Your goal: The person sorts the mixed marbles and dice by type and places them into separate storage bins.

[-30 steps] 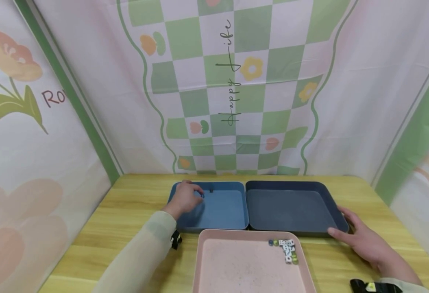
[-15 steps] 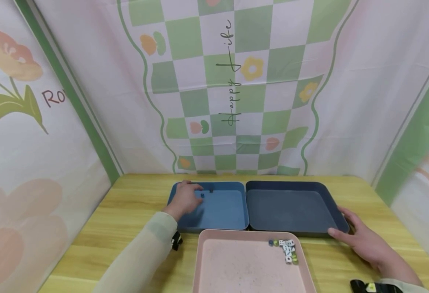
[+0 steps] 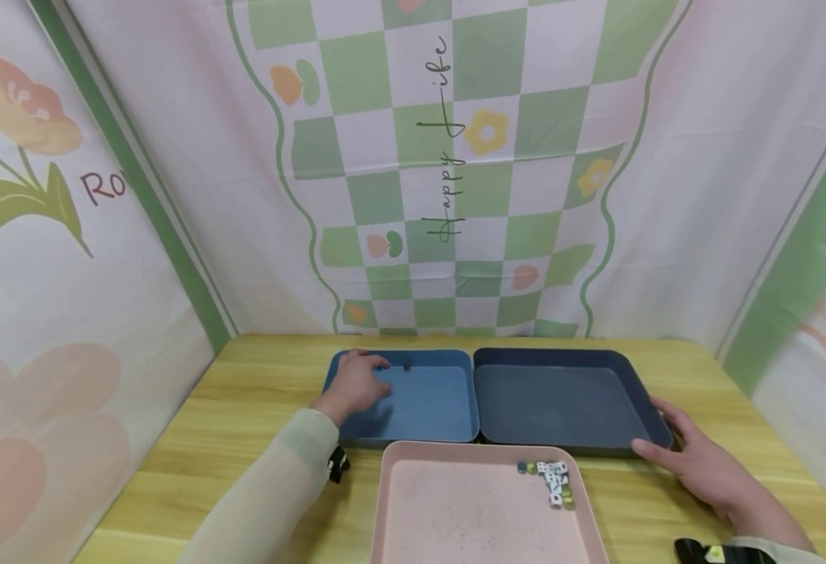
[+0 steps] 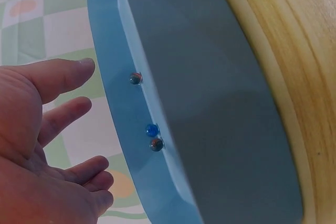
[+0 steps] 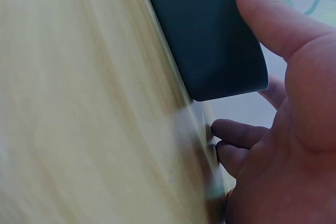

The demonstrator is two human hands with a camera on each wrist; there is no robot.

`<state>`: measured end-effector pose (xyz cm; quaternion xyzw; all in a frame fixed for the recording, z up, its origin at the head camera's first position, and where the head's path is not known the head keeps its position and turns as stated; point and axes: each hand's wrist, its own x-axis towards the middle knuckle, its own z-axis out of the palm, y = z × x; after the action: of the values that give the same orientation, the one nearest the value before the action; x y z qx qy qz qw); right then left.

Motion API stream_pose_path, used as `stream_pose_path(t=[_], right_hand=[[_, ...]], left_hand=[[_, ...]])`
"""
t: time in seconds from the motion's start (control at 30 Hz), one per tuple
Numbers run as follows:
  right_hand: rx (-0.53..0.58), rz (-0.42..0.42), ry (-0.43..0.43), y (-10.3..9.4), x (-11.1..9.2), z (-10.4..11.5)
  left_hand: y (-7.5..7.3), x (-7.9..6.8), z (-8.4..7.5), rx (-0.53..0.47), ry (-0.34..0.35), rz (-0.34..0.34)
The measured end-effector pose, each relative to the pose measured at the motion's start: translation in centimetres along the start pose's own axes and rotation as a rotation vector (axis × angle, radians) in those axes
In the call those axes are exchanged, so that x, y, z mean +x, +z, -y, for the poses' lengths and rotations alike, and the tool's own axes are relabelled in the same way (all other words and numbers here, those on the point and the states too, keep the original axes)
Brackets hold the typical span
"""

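Observation:
My left hand [image 3: 356, 385] is over the left part of the blue tray [image 3: 430, 419], thumb and fingers spread and holding nothing. Three marbles lie along that tray's far wall. In the left wrist view, a blue marble [image 4: 151, 130] sits beside a dark reddish marble [image 4: 156, 145], and another dark reddish marble [image 4: 135, 78] lies apart from them. My right hand [image 3: 705, 462] holds the near right corner of the dark grey tray [image 3: 560, 407]. Its thumb is on the near wall, and its fingers go round the right side.
Nearer me a pink tray [image 3: 455, 501] stands against the other two. White dice [image 3: 552, 478], yellow-green marbles [image 3: 568, 498] and a dark blue marble [image 3: 521, 467] fill its far right corner. The wooden table [image 3: 243, 407] ends at a patterned curtain [image 3: 427, 235].
My left hand has let go of the blue marble, which has rolled to the blue tray's far wall. The left thumb and fingers have parted. My right hand has stayed put.

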<state>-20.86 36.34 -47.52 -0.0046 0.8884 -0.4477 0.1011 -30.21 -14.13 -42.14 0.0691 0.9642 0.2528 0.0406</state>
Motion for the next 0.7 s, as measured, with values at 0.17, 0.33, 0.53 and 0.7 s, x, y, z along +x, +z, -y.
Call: stream_pose_path(t=[0.17, 0.33, 0.53, 0.7], right_hand=[[-0.019, -0.003, 0.012, -0.1, 0.0, 0.0], [-0.021, -0.002, 0.016, 0.0, 0.1, -0.1], [-0.014, 0.011, 0.022, -0.1, 0.2, -0.1], [-0.004, 0.016, 0.021, -0.1, 0.2, -0.2]], left_hand=[[0.1, 0.0, 0.1, -0.009, -0.012, 0.012], [0.0, -0.2, 0.0, -0.011, 0.007, 0.021], [-0.3, -0.7, -0.8, -0.04, 0.068, 0.04], [-0.1, -1.1, -2.2, -0.075, 0.143, 0.081]])
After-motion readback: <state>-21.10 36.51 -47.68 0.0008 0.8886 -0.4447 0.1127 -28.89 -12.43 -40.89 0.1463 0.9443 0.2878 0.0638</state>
